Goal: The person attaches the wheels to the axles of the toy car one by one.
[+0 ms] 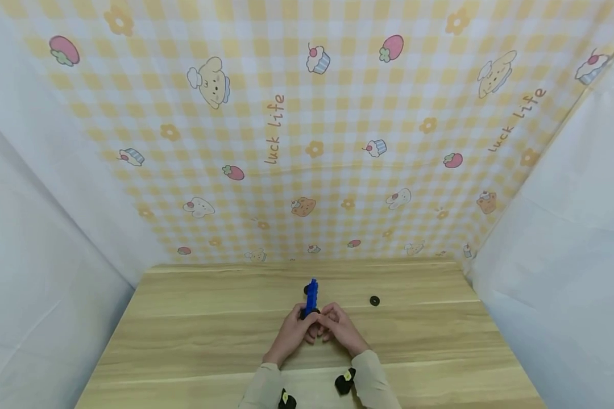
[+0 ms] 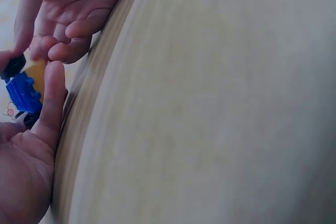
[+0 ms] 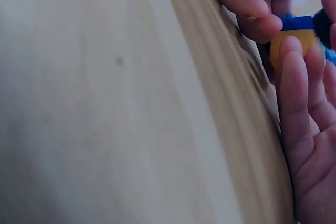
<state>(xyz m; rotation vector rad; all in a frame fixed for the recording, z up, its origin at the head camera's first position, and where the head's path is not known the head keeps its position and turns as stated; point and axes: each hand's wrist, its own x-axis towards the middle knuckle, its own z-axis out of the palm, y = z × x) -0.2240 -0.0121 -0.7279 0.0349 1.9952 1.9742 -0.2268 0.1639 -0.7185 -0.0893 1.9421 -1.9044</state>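
Note:
A blue toy vehicle (image 1: 311, 295) with black wheels points away from me between my two hands. My left hand (image 1: 290, 333) holds its near end from the left. My right hand (image 1: 341, 328) is at the near right corner, its thumb and fingers pinching a black wheel (image 2: 14, 66) there. A yellow block (image 3: 294, 43) shows on the toy's near end, partly covered by fingers. On the toy's left side, a far wheel (image 1: 306, 289) is visible. Parts of the near wheels are hidden behind the hands.
A loose black tyre (image 1: 374, 301) lies on the wooden table (image 1: 194, 329) to the right of the toy. Behind the table hangs a yellow checked cloth (image 1: 337, 113), with white sheets (image 1: 568, 255) at the sides. Black straps are on both wrists.

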